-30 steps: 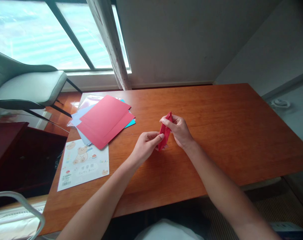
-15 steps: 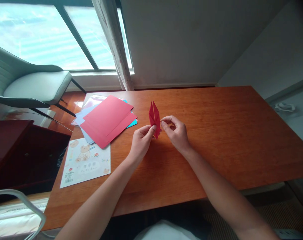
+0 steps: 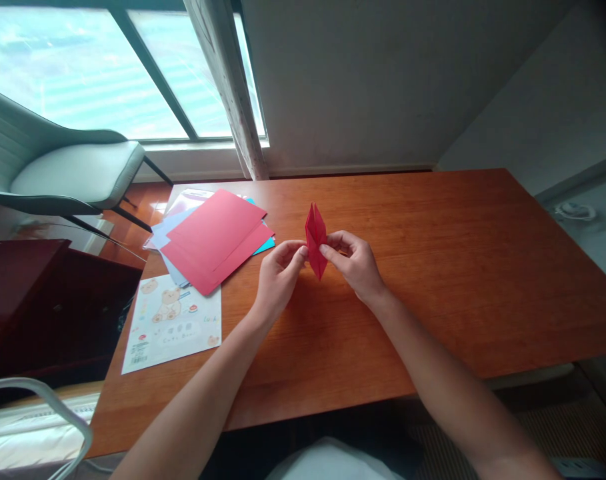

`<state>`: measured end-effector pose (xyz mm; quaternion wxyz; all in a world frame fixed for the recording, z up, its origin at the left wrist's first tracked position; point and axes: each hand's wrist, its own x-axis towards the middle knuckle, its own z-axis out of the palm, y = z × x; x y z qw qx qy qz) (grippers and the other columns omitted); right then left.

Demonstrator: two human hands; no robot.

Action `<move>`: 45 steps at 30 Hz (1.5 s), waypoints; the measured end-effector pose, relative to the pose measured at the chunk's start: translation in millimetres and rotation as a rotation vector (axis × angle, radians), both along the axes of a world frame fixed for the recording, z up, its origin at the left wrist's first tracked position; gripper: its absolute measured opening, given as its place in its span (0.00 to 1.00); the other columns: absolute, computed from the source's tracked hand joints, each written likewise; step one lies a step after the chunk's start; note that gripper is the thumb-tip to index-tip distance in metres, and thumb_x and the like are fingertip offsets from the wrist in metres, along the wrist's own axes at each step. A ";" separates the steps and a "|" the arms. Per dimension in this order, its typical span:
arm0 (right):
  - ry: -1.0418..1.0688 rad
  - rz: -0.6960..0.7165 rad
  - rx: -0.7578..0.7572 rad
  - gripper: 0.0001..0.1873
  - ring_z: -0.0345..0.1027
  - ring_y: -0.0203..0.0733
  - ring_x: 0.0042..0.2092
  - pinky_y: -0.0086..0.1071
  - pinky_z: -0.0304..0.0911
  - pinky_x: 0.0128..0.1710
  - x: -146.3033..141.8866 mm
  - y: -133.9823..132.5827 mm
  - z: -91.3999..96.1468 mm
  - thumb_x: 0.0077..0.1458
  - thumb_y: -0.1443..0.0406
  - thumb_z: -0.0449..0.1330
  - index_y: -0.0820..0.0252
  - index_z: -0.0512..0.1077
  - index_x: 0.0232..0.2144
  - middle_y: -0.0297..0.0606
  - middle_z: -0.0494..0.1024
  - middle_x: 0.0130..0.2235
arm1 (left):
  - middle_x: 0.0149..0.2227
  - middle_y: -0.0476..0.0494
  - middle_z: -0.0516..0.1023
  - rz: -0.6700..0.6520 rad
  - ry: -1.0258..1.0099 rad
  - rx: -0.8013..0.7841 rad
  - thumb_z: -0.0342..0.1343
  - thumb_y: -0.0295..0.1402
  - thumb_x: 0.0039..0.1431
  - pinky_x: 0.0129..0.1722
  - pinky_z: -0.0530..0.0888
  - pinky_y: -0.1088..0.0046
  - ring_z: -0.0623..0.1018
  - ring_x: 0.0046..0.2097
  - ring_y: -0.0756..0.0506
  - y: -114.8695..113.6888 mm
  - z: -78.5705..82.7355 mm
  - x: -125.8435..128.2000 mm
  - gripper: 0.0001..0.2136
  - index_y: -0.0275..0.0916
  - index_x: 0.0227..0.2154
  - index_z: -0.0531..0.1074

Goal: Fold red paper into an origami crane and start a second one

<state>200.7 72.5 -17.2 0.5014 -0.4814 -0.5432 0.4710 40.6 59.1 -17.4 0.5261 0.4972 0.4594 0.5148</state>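
A folded red paper (image 3: pixel 316 233), long and pointed at both ends with a split at the top, is held upright over the table. My right hand (image 3: pixel 355 261) pinches it from the right, thumb on its near face and fingers behind. On the other side, my left hand (image 3: pixel 279 275) is closed with thumb and fingertips at the paper's left edge. How much of that edge lies between the left fingertips is hard to see.
Red sheets (image 3: pixel 217 240) lie stacked over pale blue and bright blue paper on the wooden table (image 3: pixel 457 267). A white sheet with bear drawings (image 3: pixel 175 323) lies nearer me. Beyond the table's left edge are a chair (image 3: pixel 77 170) and a dark red cabinet (image 3: pixel 23 280).
The folded paper has moved slightly right and turned. My right hand has taken hold of it, while my left thumb has shifted from its face to its left edge.
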 end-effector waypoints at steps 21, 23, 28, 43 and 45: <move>-0.144 0.020 0.048 0.06 0.70 0.39 0.33 0.32 0.65 0.32 -2.6 -4.3 3.6 0.55 0.61 0.62 0.58 0.76 0.33 0.36 0.80 0.34 | 0.34 0.46 0.80 -0.007 -0.147 -0.081 0.64 0.41 0.57 0.37 0.78 0.70 0.79 0.33 0.48 0.2 4.4 0.8 0.11 0.37 0.33 0.76; -0.136 0.023 0.034 0.07 0.71 0.40 0.34 0.32 0.65 0.33 -2.4 -3.8 3.9 0.55 0.60 0.62 0.57 0.76 0.33 0.36 0.80 0.34 | 0.34 0.45 0.81 -0.009 -0.134 -0.087 0.64 0.42 0.57 0.37 0.78 0.70 0.80 0.34 0.47 0.5 4.7 0.5 0.12 0.37 0.33 0.76; -0.091 0.032 0.004 0.08 0.72 0.41 0.35 0.33 0.67 0.36 -1.8 -2.8 4.5 0.54 0.59 0.63 0.58 0.75 0.33 0.36 0.80 0.34 | 0.34 0.44 0.81 -0.018 -0.141 -0.086 0.63 0.43 0.58 0.36 0.78 0.69 0.80 0.34 0.47 0.3 5.2 0.7 0.13 0.37 0.34 0.76; -0.214 -0.043 0.109 0.05 0.70 0.38 0.32 0.31 0.64 0.31 -4.1 -6.2 2.6 0.55 0.62 0.62 0.57 0.75 0.32 0.35 0.79 0.32 | 0.32 0.47 0.75 0.132 0.350 0.257 0.59 0.37 0.62 0.34 0.70 0.73 0.73 0.33 0.49 -4.7 3.7 -3.0 0.07 0.40 0.32 0.72; -0.243 -0.045 0.137 0.04 0.69 0.38 0.31 0.31 0.63 0.30 -4.9 -7.8 4.1 0.55 0.62 0.62 0.57 0.74 0.32 0.34 0.78 0.32 | 0.32 0.48 0.75 0.136 0.353 0.264 0.60 0.37 0.62 0.33 0.69 0.74 0.72 0.32 0.50 -5.9 4.6 -1.8 0.06 0.40 0.33 0.72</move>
